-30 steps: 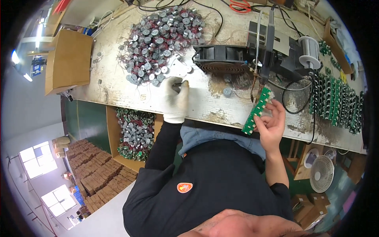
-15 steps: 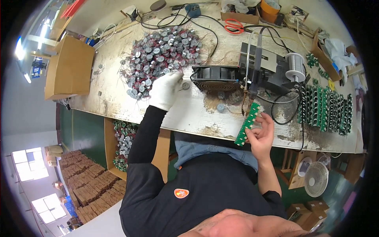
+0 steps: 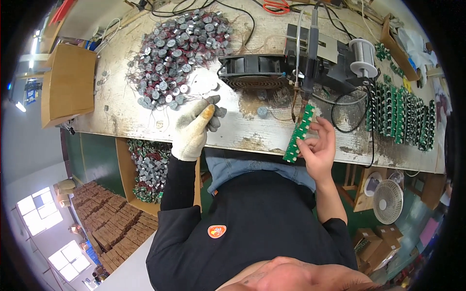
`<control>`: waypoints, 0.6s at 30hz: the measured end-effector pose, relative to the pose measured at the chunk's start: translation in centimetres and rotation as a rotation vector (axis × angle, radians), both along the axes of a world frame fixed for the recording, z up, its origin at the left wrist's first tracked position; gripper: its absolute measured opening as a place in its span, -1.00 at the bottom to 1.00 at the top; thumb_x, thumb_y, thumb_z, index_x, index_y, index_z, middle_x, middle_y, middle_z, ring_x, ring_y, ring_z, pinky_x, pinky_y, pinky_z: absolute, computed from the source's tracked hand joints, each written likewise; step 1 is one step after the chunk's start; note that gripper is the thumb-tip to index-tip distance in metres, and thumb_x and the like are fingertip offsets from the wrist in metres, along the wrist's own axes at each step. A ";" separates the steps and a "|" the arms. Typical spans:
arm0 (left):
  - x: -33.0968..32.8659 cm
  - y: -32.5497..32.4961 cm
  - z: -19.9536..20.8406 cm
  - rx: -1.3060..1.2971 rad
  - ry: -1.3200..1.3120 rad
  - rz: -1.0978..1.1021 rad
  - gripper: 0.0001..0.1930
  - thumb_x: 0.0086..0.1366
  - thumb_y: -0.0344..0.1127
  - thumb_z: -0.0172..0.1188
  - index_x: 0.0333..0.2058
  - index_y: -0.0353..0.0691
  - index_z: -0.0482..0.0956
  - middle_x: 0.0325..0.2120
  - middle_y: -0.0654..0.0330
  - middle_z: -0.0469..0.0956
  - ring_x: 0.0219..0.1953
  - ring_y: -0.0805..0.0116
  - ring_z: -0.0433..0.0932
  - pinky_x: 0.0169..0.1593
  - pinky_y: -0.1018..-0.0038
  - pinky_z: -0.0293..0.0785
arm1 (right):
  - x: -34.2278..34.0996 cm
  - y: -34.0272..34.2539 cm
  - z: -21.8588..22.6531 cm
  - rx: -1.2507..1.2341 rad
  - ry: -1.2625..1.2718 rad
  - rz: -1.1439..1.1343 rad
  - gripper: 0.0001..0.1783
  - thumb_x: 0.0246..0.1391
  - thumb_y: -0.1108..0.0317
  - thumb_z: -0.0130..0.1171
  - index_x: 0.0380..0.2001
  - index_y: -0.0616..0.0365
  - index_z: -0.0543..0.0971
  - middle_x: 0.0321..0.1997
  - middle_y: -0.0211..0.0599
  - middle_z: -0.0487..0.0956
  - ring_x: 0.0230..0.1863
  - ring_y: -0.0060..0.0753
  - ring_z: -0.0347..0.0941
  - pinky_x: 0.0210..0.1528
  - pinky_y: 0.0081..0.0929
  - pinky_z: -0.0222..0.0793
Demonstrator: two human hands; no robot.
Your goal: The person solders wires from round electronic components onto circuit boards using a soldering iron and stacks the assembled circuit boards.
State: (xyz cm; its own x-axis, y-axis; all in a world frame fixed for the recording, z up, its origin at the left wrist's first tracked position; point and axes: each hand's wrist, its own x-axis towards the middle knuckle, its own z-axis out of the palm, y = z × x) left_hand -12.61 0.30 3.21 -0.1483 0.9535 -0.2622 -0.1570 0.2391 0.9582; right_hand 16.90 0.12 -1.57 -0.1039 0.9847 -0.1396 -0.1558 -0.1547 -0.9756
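Note:
My left hand [image 3: 191, 128], in a white glove with grey, stained fingertips, is turned partly palm up above the table's front edge. Its fingers are pinched together; whatever they hold is too small to make out. Just beyond it lies a pile of small round grey metal parts with red wires [image 3: 182, 46]. My bare right hand [image 3: 320, 148] grips a green circuit board strip [image 3: 297, 136] between thumb and fingers, tilted with its upper end close under the tip of a mounted soldering iron [image 3: 309, 68]. One loose round grey part [image 3: 262, 112] rests between the hands.
A black fan [image 3: 252, 70] stands beside the soldering stand, and a solder wire spool [image 3: 363, 56] sits right of it. Rows of green circuit boards [image 3: 403, 116] are at the right. A cardboard box [image 3: 70, 85] stands at left; red-handled scissors [image 3: 275, 6] lie far back.
My left hand has drawn back from the pile toward me and turned its palm upward, fingers pinched. My right hand keeps its grip on the circuit board strip. The whole view has shifted slightly.

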 end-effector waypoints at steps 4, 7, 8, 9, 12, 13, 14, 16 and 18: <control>0.5 0.4 -1.0 -0.069 -0.146 0.053 -0.62 0.34 -0.33 0.07 0.02 -0.50 0.39 -0.32 0.04 0.57 -0.46 0.48 0.48 -0.38 0.63 0.37 | 0.1 -0.1 0.1 -0.012 0.011 0.002 -0.25 -0.05 0.71 0.17 0.19 0.21 0.09 0.02 -0.06 0.30 -0.44 -0.58 0.46 -0.48 -0.71 0.38; 0.7 0.4 -1.6 -0.038 -0.192 0.094 -0.64 0.36 -0.32 0.05 0.01 -0.48 0.40 -0.34 0.09 0.55 -0.45 0.49 0.48 -0.35 0.61 0.40 | 0.3 -0.3 0.2 -0.016 0.026 0.004 -0.25 -0.05 0.71 0.17 0.19 0.21 0.09 0.02 -0.07 0.31 -0.44 -0.58 0.47 -0.47 -0.72 0.38; 1.1 0.5 -1.6 -0.044 -0.200 0.087 -0.64 0.36 -0.32 0.05 0.01 -0.48 0.40 -0.34 0.09 0.55 -0.45 0.49 0.48 -0.35 0.61 0.40 | 0.3 -0.4 0.1 -0.021 0.018 -0.003 -0.25 -0.05 0.71 0.17 0.19 0.21 0.09 0.02 -0.07 0.31 -0.44 -0.58 0.47 -0.47 -0.72 0.38; 1.8 0.5 -1.2 -0.005 -0.053 0.067 -0.64 0.37 -0.30 0.04 0.02 -0.47 0.40 -0.36 0.12 0.54 -0.44 0.50 0.48 -0.34 0.62 0.41 | 0.4 -0.4 0.0 -0.020 0.018 -0.004 -0.26 -0.05 0.71 0.17 0.19 0.21 0.10 0.03 -0.07 0.31 -0.44 -0.59 0.47 -0.46 -0.72 0.38; 3.9 -0.3 -1.1 0.019 0.090 -0.016 -0.63 0.38 -0.28 0.02 0.05 -0.43 0.40 -0.37 0.17 0.53 -0.42 0.53 0.48 -0.31 0.64 0.41 | 0.6 -0.5 -0.2 -0.019 0.016 0.006 -0.28 -0.04 0.72 0.16 0.18 0.22 0.12 0.03 -0.09 0.30 -0.43 -0.60 0.47 -0.45 -0.72 0.37; 4.8 -0.7 -1.1 -0.021 0.072 -0.037 -0.63 0.38 -0.28 0.02 0.05 -0.42 0.40 -0.36 0.16 0.54 -0.41 0.53 0.48 -0.31 0.64 0.41 | 0.6 -0.5 -0.3 -0.019 0.019 0.020 -0.29 -0.04 0.72 0.16 0.18 0.22 0.13 0.04 -0.10 0.30 -0.43 -0.61 0.47 -0.45 -0.73 0.37; 5.6 -1.0 -1.2 -0.083 0.052 -0.041 -0.64 0.37 -0.31 0.05 0.03 -0.43 0.40 -0.33 0.14 0.55 -0.37 0.52 0.51 -0.27 0.63 0.44 | 0.6 -0.5 -0.4 -0.022 0.021 0.021 -0.31 -0.03 0.72 0.16 0.16 0.23 0.16 0.04 -0.12 0.30 -0.42 -0.62 0.47 -0.43 -0.73 0.37; 7.2 -1.3 -1.6 -0.084 0.027 -0.031 -0.66 0.35 -0.33 0.07 0.01 -0.44 0.41 -0.33 0.13 0.56 -0.35 0.50 0.52 -0.26 0.62 0.45 | 0.6 -0.4 -0.4 -0.028 0.023 0.033 -0.32 -0.03 0.71 0.17 0.16 0.22 0.17 0.04 -0.13 0.29 -0.42 -0.62 0.47 -0.42 -0.73 0.37; 8.6 -1.5 -1.8 -0.098 -0.064 0.009 -0.72 0.32 -0.38 0.11 -0.08 -0.45 0.45 -0.34 0.13 0.57 -0.33 0.46 0.55 -0.22 0.59 0.49 | 0.5 -0.3 -0.2 -0.030 0.034 0.042 -0.33 -0.03 0.70 0.17 0.15 0.22 0.19 0.04 -0.13 0.30 -0.42 -0.62 0.47 -0.42 -0.72 0.38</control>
State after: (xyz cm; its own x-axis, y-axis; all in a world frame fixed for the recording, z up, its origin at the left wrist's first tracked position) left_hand -4.04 -1.20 1.41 -0.1368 0.9215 -0.3636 -0.2200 0.3296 0.9181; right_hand 17.40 -0.19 -1.81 -0.1502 0.9748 -0.1649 -0.1819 -0.1912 -0.9645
